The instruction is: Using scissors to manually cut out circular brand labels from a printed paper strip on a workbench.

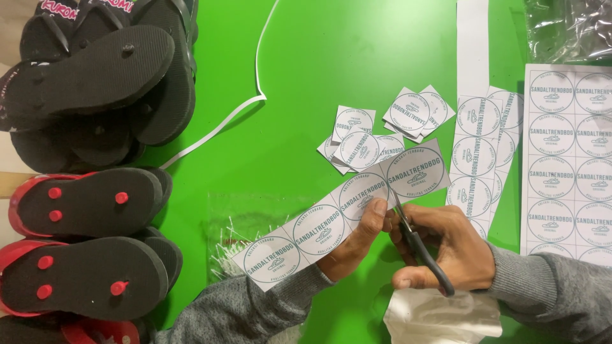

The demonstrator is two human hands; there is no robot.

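Observation:
My left hand (358, 239) pinches a long paper strip (319, 232) printed with round blue-green labels, held slanted over the green table (299, 83). In my right hand (446, 245) are grey-handled scissors (417, 245), their blades set across the strip between two labels near its upper right end. Several cut square labels (363, 143) lie loose on the table just beyond the strip.
Stacked black and red flip-flops (89, 191) fill the left edge. Uncut label strips (475, 153) and a full label sheet (567, 165) lie at right. A clear plastic bag (245, 223) sits under the strip, crumpled plastic (567, 28) at top right, white paper (440, 315) near my wrists.

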